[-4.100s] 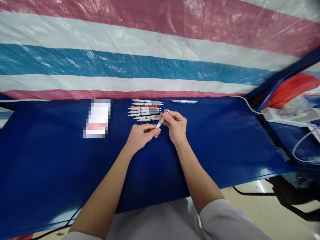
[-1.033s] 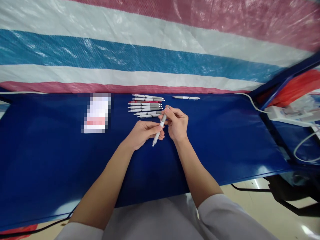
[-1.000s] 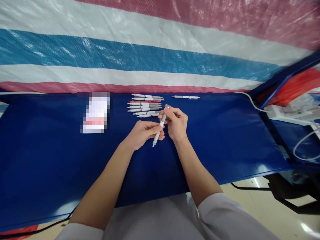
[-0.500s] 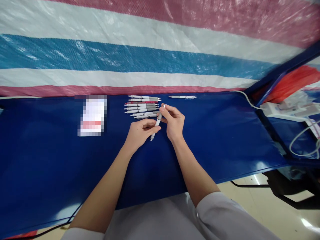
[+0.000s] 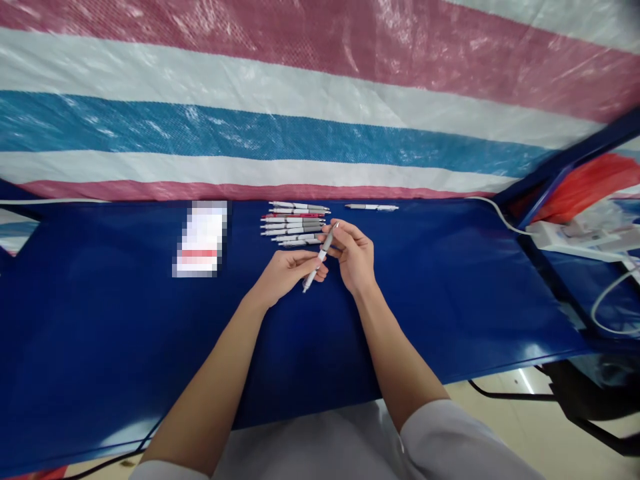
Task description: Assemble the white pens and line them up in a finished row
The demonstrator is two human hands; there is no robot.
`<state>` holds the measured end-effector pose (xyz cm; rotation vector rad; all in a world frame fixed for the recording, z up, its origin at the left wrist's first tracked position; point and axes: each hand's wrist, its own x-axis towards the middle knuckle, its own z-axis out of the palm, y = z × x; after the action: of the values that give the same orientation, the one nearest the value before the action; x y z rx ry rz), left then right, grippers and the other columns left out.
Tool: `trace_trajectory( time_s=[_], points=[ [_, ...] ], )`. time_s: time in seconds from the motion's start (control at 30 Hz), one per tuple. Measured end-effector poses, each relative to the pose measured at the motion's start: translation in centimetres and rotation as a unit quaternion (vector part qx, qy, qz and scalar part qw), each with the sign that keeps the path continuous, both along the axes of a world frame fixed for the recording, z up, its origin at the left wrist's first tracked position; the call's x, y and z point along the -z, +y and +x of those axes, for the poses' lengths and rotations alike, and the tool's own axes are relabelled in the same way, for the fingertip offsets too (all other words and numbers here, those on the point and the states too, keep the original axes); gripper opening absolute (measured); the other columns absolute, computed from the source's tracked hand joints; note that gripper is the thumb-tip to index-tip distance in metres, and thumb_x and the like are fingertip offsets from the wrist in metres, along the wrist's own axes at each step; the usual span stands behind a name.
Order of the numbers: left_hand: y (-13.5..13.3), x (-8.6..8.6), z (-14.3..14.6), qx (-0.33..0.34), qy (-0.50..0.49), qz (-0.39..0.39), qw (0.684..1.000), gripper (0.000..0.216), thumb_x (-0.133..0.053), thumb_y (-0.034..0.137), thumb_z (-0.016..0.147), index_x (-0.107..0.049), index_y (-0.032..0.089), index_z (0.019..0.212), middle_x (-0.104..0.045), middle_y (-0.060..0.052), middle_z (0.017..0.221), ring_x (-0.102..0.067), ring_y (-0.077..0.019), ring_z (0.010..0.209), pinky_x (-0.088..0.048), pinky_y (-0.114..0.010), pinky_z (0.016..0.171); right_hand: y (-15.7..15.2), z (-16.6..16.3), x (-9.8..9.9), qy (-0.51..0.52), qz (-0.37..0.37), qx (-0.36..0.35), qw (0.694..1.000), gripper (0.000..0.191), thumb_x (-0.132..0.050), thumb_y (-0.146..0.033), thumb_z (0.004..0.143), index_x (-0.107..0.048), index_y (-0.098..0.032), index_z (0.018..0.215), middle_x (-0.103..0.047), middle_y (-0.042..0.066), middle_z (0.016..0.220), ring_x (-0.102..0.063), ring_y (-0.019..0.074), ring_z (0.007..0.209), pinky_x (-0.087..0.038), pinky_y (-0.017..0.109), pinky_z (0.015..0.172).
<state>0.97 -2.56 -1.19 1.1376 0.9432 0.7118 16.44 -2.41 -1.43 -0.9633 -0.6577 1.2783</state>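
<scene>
Our left hand (image 5: 286,275) and right hand (image 5: 357,259) both pinch a pen (image 5: 322,255); it seems light and stiff, best held around its middle.

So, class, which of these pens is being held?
The white-and-grey pen slanting between the left hand and right hand; the grouped pens and the lone pen lie on the blue table.

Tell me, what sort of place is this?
Probably a makeshift workspace, maybe a booth: a striped plastic sheet hangs behind a blue table, where somebody is holding a pen.
</scene>
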Motion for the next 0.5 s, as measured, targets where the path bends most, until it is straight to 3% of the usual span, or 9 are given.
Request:
trace_trajectory(
  time_s=[0.2, 0.37, 0.5],
  points=[
    [0.11, 0.57, 0.0, -0.042, 0.059, 0.107, 0.992, 0.03, -0.073, 0.042, 0.081, -0.076, 0.017, 0.098, -0.077, -0.006, 0.082, -0.073, -0.0204, 0.076, -0.059, -0.032, 0.077, -0.06, -0.24, -0.25, -0.028, 0.014, 0.052, 0.998, 0.027, -0.083, -0.035, 0.064, -0.071, -0.024, 0.086, -0.076, -0.002, 0.082, -0.074, 0.0151, 0.074, -0.06, 0.024, 0.061],
    [-0.06, 0.97, 0.62, -0.085, 0.08, 0.153, 0.981, 0.032, -0.079, 0.038, 0.073, -0.077, 0.018, 0.097, -0.078, -0.005, 0.094, -0.073, -0.0227, 0.087, -0.057, -0.033, 0.086, -0.03, -0.55, -0.16, -0.038, 0.035, 0.096, 0.994, 0.023, -0.082, -0.032, 0.066, -0.072, -0.023, 0.085, -0.077, -0.002, 0.08, -0.073, 0.0136, 0.071, -0.061, 0.025, 0.063],
    [-0.11, 0.78, 0.5, -0.049, 0.094, 0.14, 0.984, 0.028, -0.076, 0.038, 0.077, -0.078, 0.018, 0.097, -0.078, -0.005, 0.086, -0.073, -0.0218, 0.081, -0.058, -0.032, 0.081, 0.11, -0.64, 0.14, -0.005, 0.029, 0.099, 0.995, 0.023, -0.084, -0.029, 0.063, -0.074, -0.022, 0.083, -0.077, -0.002, 0.077, -0.074, 0.0147, 0.066, -0.062, 0.026, 0.062]
  ],
)
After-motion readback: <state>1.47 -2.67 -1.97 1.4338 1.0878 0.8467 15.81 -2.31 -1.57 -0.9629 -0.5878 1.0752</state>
